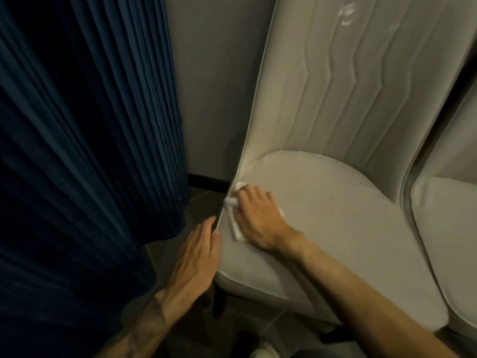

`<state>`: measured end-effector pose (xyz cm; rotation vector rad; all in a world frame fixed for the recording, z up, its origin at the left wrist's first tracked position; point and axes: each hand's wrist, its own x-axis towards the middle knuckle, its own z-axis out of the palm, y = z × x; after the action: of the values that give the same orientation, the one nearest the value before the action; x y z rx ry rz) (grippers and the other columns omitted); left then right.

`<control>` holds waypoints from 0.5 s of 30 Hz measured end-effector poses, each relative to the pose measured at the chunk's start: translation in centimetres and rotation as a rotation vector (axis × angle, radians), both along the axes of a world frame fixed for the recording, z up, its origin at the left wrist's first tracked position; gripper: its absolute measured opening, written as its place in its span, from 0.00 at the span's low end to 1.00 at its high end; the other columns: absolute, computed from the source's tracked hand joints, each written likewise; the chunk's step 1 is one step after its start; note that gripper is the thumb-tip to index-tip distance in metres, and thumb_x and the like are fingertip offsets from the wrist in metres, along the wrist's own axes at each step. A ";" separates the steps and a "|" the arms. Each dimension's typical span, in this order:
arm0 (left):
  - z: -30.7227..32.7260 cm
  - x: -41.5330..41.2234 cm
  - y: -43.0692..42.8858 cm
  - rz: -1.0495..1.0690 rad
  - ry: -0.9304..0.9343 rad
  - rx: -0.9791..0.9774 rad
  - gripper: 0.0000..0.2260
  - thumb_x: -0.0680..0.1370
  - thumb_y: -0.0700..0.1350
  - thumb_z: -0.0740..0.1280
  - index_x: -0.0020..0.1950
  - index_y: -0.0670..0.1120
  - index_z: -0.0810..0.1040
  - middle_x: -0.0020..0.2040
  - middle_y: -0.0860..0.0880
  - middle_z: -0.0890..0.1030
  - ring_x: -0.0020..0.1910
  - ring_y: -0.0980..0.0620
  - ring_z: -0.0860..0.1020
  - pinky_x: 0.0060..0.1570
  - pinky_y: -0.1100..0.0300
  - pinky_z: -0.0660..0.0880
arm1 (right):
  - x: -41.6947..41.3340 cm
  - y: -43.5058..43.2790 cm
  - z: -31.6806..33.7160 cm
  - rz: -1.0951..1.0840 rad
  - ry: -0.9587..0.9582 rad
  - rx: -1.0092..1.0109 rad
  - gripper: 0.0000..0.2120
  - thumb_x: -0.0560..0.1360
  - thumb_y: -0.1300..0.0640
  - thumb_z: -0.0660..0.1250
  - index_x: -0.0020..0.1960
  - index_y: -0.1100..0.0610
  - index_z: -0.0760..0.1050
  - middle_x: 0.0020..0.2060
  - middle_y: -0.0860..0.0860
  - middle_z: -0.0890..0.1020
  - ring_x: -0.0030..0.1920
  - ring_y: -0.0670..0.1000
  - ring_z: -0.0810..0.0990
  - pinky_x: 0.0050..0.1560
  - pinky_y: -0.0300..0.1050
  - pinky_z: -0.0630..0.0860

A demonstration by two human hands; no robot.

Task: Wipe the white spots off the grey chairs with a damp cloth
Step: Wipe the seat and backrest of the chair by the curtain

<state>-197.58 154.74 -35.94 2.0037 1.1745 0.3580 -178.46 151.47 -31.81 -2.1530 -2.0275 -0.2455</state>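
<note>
Two grey chairs [335,215] abut, blue curtain [77,151] crowding the left one

The left hand [197,257] lies flat against the side of the grey padded chair seat [322,215], in a narrow gap walled on its outer side by the dark blue pleated curtain [85,151]. Ahead of the right hand [258,215] the tall quilted grey chair back [348,94] blocks passage. To its right the seat surface lies open up to a second grey chair [446,228] touching alongside.
</note>
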 end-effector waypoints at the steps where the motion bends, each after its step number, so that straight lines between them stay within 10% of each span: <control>1: 0.1 0.4 0.1 0.008 0.009 0.012 0.22 0.87 0.56 0.50 0.82 0.56 0.61 0.76 0.50 0.70 0.71 0.53 0.70 0.68 0.60 0.63 | -0.7 0.2 -0.4 0.059 -0.001 0.016 0.13 0.82 0.47 0.54 0.59 0.54 0.70 0.55 0.54 0.74 0.51 0.57 0.72 0.50 0.55 0.68; 9: 3.4 4.3 2.6 -0.092 -0.043 0.125 0.18 0.88 0.56 0.51 0.78 0.63 0.62 0.70 0.57 0.70 0.64 0.59 0.71 0.65 0.58 0.69 | 12.8 1.3 0.3 -0.357 0.089 -0.036 0.18 0.85 0.48 0.53 0.70 0.55 0.67 0.68 0.56 0.70 0.65 0.59 0.69 0.61 0.56 0.65; 15: 5.2 9.3 5.9 -0.159 0.006 0.332 0.20 0.87 0.46 0.59 0.80 0.48 0.66 0.75 0.49 0.69 0.69 0.47 0.71 0.71 0.48 0.71 | 17.0 3.3 0.3 -0.706 0.149 0.007 0.19 0.83 0.52 0.54 0.71 0.61 0.66 0.68 0.60 0.69 0.67 0.62 0.68 0.65 0.59 0.66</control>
<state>-188.31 160.59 -30.77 2.3684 1.0001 0.4923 -161.44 154.75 -31.53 -2.7030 -1.1224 -0.1678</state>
